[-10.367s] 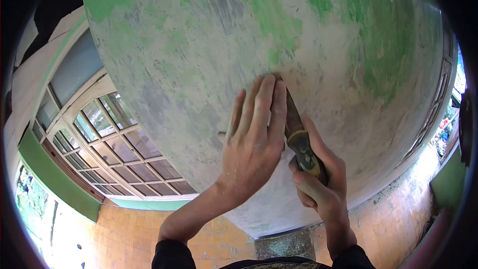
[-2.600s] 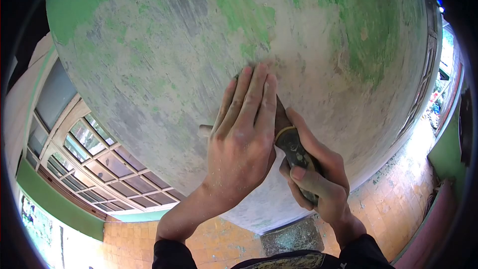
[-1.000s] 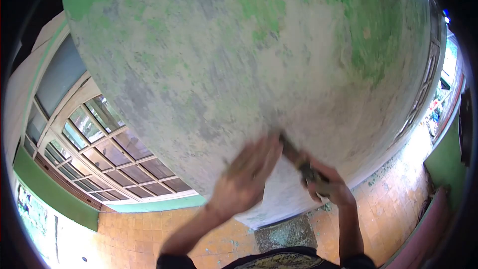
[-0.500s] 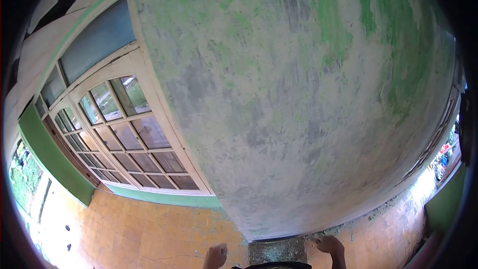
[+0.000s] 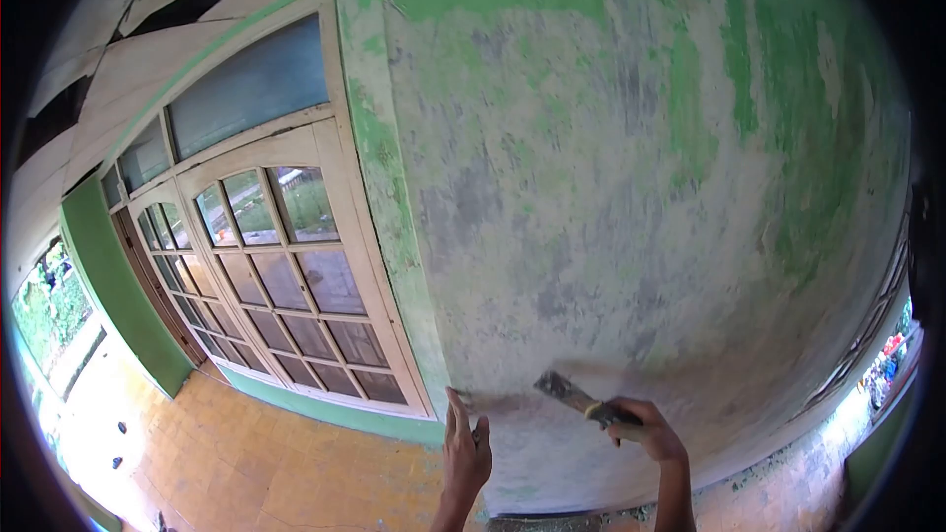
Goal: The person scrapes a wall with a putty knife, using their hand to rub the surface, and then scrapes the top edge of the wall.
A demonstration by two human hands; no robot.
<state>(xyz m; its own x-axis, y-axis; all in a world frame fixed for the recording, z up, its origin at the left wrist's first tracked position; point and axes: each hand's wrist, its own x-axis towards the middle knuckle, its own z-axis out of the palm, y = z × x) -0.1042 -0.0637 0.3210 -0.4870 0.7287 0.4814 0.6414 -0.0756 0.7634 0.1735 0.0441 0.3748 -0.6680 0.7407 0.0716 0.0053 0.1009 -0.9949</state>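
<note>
My right hand (image 5: 647,428) is wrapped round the dark handle of a paint scraper (image 5: 566,390). Its worn, stained blade points up and to the left, close in front of the wall (image 5: 552,266). That wall shows patchy grey-white plaster with remains of green paint. My left hand (image 5: 466,448) is raised beside the wall's left corner, fingers stretched upward and thumb apart, fingertips right at the corner edge.
Left of the corner stands a cream double door (image 5: 281,281) with glass panes, under frosted upper windows. Orange tiles cover the floor (image 5: 296,463). A green pillar (image 5: 123,286) rises farther left. Two small dark objects lie on the sunlit floor.
Both hands have risen from the bottom of the view to the wall. The scraper now shows clearly in my right hand. The left fingers have straightened, and the view has tilted upward.
</note>
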